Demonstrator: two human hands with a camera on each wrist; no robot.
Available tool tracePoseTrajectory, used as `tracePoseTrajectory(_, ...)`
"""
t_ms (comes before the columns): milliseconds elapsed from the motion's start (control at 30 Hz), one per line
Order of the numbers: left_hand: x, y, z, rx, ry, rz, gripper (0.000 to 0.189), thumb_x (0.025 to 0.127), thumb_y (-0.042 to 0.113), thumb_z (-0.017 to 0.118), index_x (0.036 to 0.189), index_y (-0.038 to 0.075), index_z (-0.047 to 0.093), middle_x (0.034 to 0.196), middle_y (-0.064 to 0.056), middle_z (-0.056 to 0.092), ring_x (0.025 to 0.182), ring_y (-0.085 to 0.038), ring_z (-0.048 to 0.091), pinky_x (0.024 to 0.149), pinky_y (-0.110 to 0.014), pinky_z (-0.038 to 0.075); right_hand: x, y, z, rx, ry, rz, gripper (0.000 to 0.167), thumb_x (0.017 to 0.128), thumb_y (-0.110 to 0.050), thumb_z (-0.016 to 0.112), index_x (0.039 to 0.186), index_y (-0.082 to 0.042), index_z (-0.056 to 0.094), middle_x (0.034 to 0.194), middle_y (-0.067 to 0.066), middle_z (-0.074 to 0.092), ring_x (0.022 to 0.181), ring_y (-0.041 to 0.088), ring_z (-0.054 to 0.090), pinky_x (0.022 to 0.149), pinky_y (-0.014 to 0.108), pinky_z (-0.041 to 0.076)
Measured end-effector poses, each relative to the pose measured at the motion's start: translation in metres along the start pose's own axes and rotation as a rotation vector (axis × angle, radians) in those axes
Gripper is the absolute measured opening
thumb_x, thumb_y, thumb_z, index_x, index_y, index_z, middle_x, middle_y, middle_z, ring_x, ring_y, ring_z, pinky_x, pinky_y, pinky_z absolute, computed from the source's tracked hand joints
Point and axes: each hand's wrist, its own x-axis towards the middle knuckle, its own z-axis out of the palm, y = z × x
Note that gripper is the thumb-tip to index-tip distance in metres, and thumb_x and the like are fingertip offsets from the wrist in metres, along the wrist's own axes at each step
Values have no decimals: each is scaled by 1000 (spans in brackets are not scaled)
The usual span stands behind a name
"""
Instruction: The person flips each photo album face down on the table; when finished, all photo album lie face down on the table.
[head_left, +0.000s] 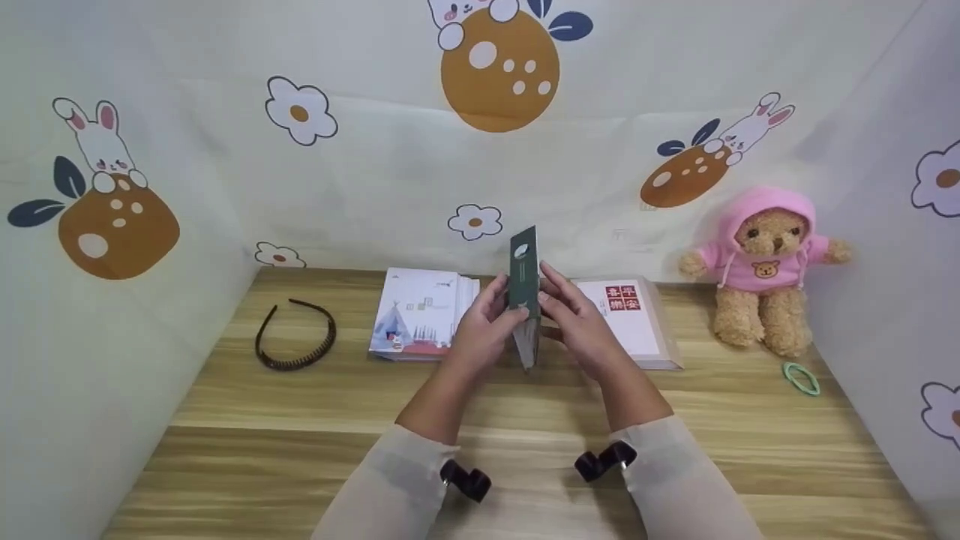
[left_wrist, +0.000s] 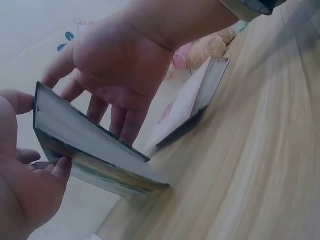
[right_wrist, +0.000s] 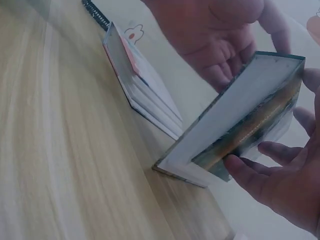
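Note:
A slim dark green hardcover book (head_left: 524,270) stands upright between my two hands, its spine toward me. My left hand (head_left: 484,322) holds it from the left, with the thumb near the spine. From the right, my right hand (head_left: 577,319) grips it, fingers against the other cover. The right wrist view shows the book's (right_wrist: 225,110) pale page edges and a brown-and-green picture on one side, under the right hand's (right_wrist: 285,175) fingers. In the left wrist view the left hand (left_wrist: 30,185) holds the book's edge. Whether its lower corner touches the table cannot be told.
Behind the left hand lies a white book with a tent picture (head_left: 412,315); behind the right, a book with red characters (head_left: 626,315). A brown headband (head_left: 296,364) lies left. A teddy bear in a pink hoodie (head_left: 769,270) and green hair tie (head_left: 801,379) are right.

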Motion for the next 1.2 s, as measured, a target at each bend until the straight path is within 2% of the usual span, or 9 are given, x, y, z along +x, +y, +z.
tracePoseTrajectory(200,4,-10,-4,-51,-31,-69,74,98,22,59,168,18,36,176,-6,34,160,-29,41,132,-49,34,2,3,-3,-71,1,45,56,112,-31,49,163,-50,38,172,-1,41,152,35,51,118,62,50)
tracePoseTrajectory(367,3,-13,-7,21,-6,-56,73,97,26,62,166,27,40,176,0,36,160,-29,41,129,-49,39,3,4,-2,-102,0,64,55,112,-31,47,162,-53,38,171,-4,43,151,32,53,117,58,52)
tracePoseTrajectory(500,0,-13,-8,92,-6,-68,72,98,35,65,165,38,40,176,5,36,161,-33,40,127,-55,40,2,3,-2,-75,-9,69,57,112,-28,45,165,-48,35,174,-2,37,155,34,48,119,55,50)
tracePoseTrajectory(633,-1,-14,-7,150,-23,-61,69,99,39,62,164,44,39,175,1,37,159,-35,41,127,-60,39,1,-1,-4,-104,25,42,59,109,-23,47,166,-36,38,174,-3,32,160,31,40,126,51,43)
tracePoseTrajectory(767,2,-20,-7,170,-64,-29,65,102,38,52,166,39,38,177,-5,33,155,-37,44,127,-61,38,1,-5,-6,-120,78,-10,61,106,-13,49,166,-18,41,175,-3,33,166,25,29,135,46,28)
tracePoseTrajectory(867,6,-30,-9,222,-73,-24,62,104,36,47,165,30,43,176,-11,33,155,-37,42,129,-59,34,1,-5,-8,-92,92,3,63,104,-4,46,167,-12,38,178,-2,29,169,21,20,137,43,21)
tracePoseTrajectory(1000,9,-38,-12,294,-46,-45,59,103,35,46,161,22,51,174,-14,37,157,-36,39,131,-57,30,3,-2,-11,-111,105,58,66,104,1,43,168,-15,37,180,-1,27,169,18,18,136,41,22)
tracePoseTrajectory(1200,9,-36,-14,245,13,-126,63,103,36,44,163,14,47,174,-11,39,162,-35,33,134,-53,26,6,8,-20,-235,110,94,61,109,-16,56,167,-15,38,179,5,26,168,26,18,138,45,19)
